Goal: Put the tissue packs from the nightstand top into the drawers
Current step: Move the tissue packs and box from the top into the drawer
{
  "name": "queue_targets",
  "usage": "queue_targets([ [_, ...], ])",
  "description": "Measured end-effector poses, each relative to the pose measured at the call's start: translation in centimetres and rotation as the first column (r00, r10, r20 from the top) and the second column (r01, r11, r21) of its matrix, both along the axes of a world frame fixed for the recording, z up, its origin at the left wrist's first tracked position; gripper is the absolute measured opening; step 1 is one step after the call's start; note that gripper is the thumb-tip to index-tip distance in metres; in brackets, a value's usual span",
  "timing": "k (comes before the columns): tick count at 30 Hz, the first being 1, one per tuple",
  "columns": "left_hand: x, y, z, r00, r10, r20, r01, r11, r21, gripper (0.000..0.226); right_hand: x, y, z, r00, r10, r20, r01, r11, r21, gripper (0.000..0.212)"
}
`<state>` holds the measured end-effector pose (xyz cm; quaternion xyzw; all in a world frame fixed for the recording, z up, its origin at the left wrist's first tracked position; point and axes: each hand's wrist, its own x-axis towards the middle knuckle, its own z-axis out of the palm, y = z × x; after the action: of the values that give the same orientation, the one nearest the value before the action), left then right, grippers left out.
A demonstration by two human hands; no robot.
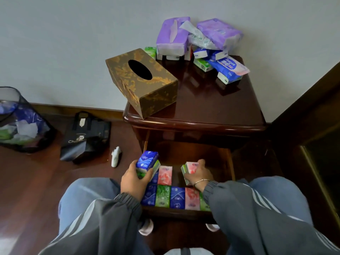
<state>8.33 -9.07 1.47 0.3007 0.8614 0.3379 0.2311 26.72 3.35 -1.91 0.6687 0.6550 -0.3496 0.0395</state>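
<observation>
The dark wooden nightstand (217, 107) has its drawer (217, 155) pulled out below the top. Several small blue, green and pink tissue packs (177, 197) lie in rows at the drawer's front. My left hand (133, 179) grips a blue pack stacked on a green one (147, 161) over the drawer's left side. Over the right side my right hand (197, 174) holds a pink pack with a green one (190, 167). More packs stay on the nightstand top at the back: purple ones (173, 36), a blue wipes pack (230, 68).
A brown-and-gold tissue box (141, 81) stands at the top's front left corner, overhanging it. On the floor to the left are a mesh waste bin (20, 122), a dark tote bag (84, 138) and a small white object (116, 156). Dark furniture stands at right.
</observation>
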Motion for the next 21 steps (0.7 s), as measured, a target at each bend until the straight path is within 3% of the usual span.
queue_targets([
  [5,-0.6,0.4,-0.6,0.998,0.025,0.057,-0.026,0.999,0.020,0.060,-1.5,0.2,-2.6,0.997,-0.037,0.073,0.039,0.999,-0.016,0.074],
  [12,-1.2,1.4,-0.6,0.996,0.013,0.094,-0.016,0.999,0.030,0.057,-0.8,0.7,-4.8,0.993,-0.009,0.114,0.030,0.982,-0.185,0.116],
  [14,-1.4,1.6,-0.6,0.994,0.019,0.110,-0.022,0.999,0.030,0.058,-0.5,2.0,-4.6,0.988,0.079,0.133,-0.061,0.989,-0.137,0.103],
  [18,-1.5,1.9,-0.7,0.990,0.016,0.141,-0.020,0.999,0.031,0.060,-0.1,4.5,-4.4,0.928,0.365,0.076,-0.358,0.929,-0.093,0.048],
  [21,-1.3,2.0,-0.7,0.987,0.000,0.159,-0.005,0.999,0.036,0.060,0.2,4.7,-4.5,0.904,0.426,0.032,-0.419,0.898,-0.136,0.034],
])
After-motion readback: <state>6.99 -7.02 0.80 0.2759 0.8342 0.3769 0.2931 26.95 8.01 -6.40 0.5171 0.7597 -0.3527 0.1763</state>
